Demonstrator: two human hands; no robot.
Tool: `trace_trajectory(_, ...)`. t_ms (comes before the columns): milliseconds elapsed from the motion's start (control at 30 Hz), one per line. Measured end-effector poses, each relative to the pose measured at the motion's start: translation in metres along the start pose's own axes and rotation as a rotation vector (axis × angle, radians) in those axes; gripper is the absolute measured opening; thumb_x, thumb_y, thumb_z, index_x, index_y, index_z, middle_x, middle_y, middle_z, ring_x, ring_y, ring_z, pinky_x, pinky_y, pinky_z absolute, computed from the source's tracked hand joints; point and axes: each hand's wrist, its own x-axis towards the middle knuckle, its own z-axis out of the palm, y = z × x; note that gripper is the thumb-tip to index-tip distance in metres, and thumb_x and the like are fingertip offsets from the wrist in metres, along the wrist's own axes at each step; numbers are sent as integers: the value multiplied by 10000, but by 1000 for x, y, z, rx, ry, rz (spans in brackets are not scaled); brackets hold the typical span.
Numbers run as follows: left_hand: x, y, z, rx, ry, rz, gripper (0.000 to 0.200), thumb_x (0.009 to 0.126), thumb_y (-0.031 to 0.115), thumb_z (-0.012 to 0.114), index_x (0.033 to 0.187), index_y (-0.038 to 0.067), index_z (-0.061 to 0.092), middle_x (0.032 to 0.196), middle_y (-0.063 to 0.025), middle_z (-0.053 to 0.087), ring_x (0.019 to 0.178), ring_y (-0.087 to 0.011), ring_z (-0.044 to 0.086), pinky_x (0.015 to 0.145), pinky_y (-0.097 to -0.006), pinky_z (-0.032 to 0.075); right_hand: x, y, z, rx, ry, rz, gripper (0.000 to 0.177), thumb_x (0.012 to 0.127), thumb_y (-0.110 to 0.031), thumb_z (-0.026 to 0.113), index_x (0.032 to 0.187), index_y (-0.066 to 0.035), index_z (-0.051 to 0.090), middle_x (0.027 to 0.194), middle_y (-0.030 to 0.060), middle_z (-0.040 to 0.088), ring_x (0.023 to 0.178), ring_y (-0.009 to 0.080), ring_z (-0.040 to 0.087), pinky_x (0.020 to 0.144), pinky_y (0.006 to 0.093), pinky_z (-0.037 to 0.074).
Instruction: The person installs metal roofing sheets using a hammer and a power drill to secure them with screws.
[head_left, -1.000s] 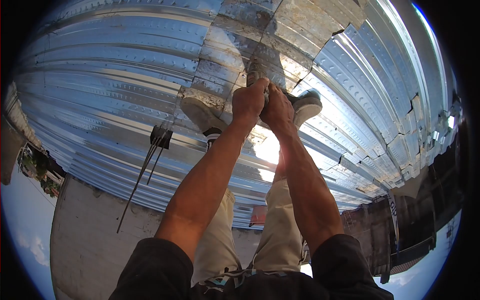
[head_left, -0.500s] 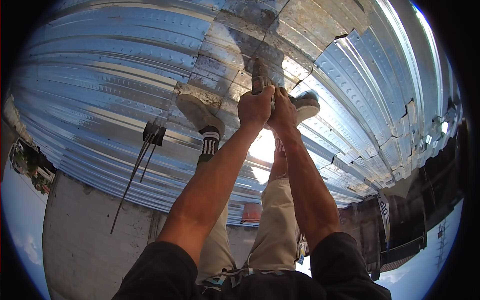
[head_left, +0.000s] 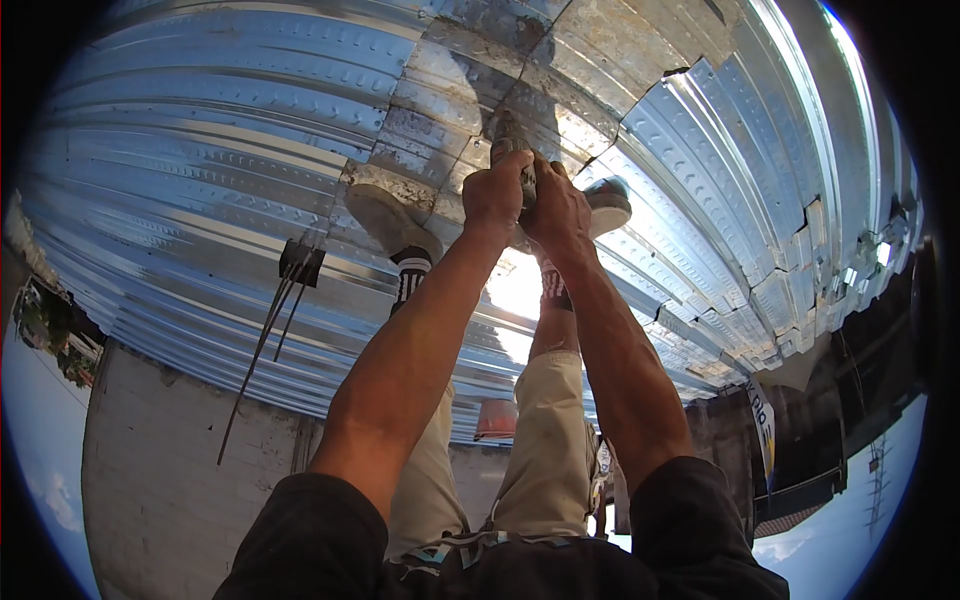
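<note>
A dark, worn power drill [head_left: 508,135] points away from me, its tip close to the stained metal decking [head_left: 425,125]. My left hand [head_left: 492,196] is wrapped round its left side, with the thumb along the body. On the other side my right hand [head_left: 560,205] grips it, close against my left hand. The handle is mostly hidden by both hands. Whether the tip touches the metal cannot be made out. My left shoe [head_left: 385,218] and right shoe [head_left: 608,205] stand on the sheets either side of the hands.
Ribbed shiny metal sheets [head_left: 210,190] spread all round, with overlapping edges at right. Thin rods [head_left: 262,345] stick out of a dark opening at left. A reddish bucket [head_left: 496,419], a grey wall [head_left: 170,450] and a printed banner [head_left: 762,425] lie beyond my legs.
My hands and the drill have shifted slightly left in view. The drill's red marking is now covered by my fingers. The surroundings have also slid slightly left.
</note>
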Motion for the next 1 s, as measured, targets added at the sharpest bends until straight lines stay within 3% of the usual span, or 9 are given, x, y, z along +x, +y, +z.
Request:
trace_trajectory(100,4,2,-7,-3,-29,-60,342,793,240,712,1010,-21,675,941,-90,645,812,-174,605,755,-316,480,-1,-5,2,8,-5,17,822,690,-120,790,1420,-99,413,1282,138,561,1098,341,627,883,425,534)
trace_trajectory(200,4,-3,-9,30,-25,14,515,749,354,726,923,-127,672,896,-172,685,787,-229,652,751,-337,507,-2,1,11,7,-9,9,839,683,-97,785,1428,-102,399,1292,141,548,1096,341,628,880,423,534)
trace_trajectory(500,0,0,-7,28,-6,40,448,743,306,736,871,-117,670,828,-140,672,724,-192,638,700,-327,509,-2,1,16,22,2,31,853,674,-80,782,1433,-104,393,1312,126,534,1105,336,624,883,418,533)
trace_trajectory(800,-5,-1,1,15,9,13,474,754,304,727,922,-134,662,875,-146,673,766,-211,644,743,-326,507,0,8,15,-6,4,18,831,682,-72,773,1427,-144,411,1306,122,544,1079,348,636,871,427,541)
trace_trajectory(900,-5,1,-2,-87,-42,-61,328,806,238,712,1019,-9,682,931,-70,651,803,-156,607,748,-301,481,0,6,11,-33,22,-10,815,687,-60,764,1420,-144,418,1305,125,548,1067,349,641,865,428,541)
trace_trajectory(1000,-3,-3,-2,-69,-15,-17,473,760,309,727,941,-124,664,889,-144,670,781,-209,642,753,-327,506,0,5,6,-29,-6,-2,801,694,-57,755,1418,-142,421,1307,127,547,1067,351,641,857,432,540)
